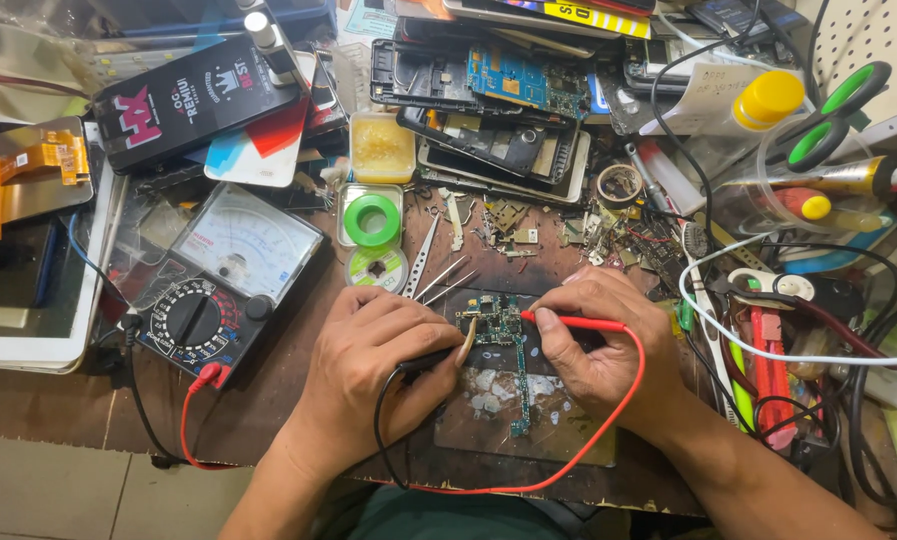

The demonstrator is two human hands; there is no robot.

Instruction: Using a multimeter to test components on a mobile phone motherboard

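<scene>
A small green circuit board [500,325] lies on a dark work mat [528,425] at the middle of the bench. My left hand [368,375] holds a black test probe [438,357], its tip touching the board's left edge. My right hand [593,335] grips a red test probe [578,322], whose tip rests on the board's right side. Red and black leads run from the probes toward an analogue multimeter [223,285] at the left.
Tweezers [423,260] and a green solder-wick reel [372,221] lie behind the board. Opened phones and boards [498,100] are stacked at the back. A tablet [28,300] sits far left. Cables, scissors [828,120] and bottles crowd the right side.
</scene>
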